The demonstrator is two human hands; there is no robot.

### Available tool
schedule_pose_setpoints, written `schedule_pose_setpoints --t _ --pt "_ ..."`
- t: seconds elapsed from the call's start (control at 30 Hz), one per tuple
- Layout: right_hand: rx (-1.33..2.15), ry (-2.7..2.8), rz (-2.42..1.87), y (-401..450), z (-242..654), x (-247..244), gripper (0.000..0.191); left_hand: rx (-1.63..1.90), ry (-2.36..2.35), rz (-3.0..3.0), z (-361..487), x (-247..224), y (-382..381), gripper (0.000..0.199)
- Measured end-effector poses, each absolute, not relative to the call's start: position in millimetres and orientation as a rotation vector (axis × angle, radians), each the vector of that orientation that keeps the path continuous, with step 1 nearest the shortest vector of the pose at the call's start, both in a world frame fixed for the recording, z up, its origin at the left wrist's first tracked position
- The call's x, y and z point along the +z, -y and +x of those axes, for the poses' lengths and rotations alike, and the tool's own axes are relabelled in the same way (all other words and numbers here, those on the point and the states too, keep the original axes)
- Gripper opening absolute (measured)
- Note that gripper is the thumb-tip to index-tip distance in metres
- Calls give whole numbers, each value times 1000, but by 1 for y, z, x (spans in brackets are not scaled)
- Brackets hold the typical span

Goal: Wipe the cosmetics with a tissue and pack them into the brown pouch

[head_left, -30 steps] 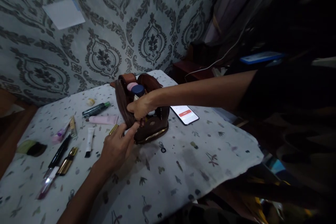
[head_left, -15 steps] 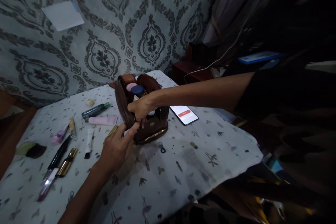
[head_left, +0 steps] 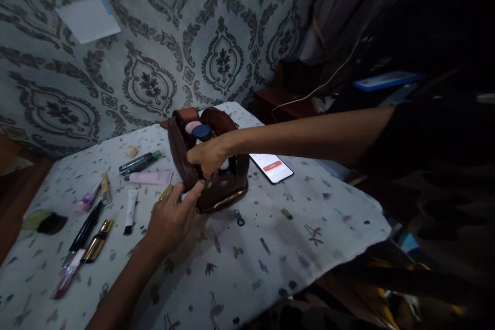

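Observation:
A brown zip bag (head_left: 180, 157) stands unzipped on the table, with a pink item (head_left: 192, 127) and a dark blue round lid (head_left: 202, 132) showing at its mouth. My right hand (head_left: 209, 157) reaches down into the bag; its fingertips are hidden inside, so what they hold does not show. At the bag's near left edge, my left hand (head_left: 174, 214) grips the rim with thumb and forefinger. A gold-coloured item (head_left: 166, 192) lies just behind the left knuckles, partly covered.
Left of the bag lie a dark green tube (head_left: 139, 163), a pink tube (head_left: 150, 178), a small white tube (head_left: 131, 211), a gold-capped bottle (head_left: 98, 241), a black pen-like item (head_left: 85, 229) and a brush (head_left: 45, 221). A lit phone (head_left: 271, 168) lies to the right, beside the right forearm.
My right hand stays in the bag, its fingers slightly shifted. My left hand keeps its place at the rim. The view has shifted slightly.

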State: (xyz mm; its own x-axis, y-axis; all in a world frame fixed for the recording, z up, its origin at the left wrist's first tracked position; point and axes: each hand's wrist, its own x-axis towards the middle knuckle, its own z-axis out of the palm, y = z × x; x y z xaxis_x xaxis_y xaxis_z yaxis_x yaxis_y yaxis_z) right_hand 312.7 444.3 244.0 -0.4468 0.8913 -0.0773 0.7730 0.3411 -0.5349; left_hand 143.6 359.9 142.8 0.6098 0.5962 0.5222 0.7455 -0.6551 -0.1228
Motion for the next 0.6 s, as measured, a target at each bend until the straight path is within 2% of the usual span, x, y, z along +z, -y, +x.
schedule_pose_setpoints --t 0.1,0.17,0.23,0.43,0.6 --pt "739 2955 -1338 -447 315 252 25 -644 1069 -2500 143 141 -360 37" --pt "713 3057 -1217 -449 317 255 18 -630 1058 -2490 143 143 -359 37" --pt "722 3009 -1233 -450 318 255 19 -541 1081 -2500 146 151 -357 38" --pt "913 2794 -1325 -453 319 247 25 286 1385 -2600 177 214 -351 36" --pt "886 2817 -1309 -451 321 249 28 607 1309 -2695 196 245 -356 35"
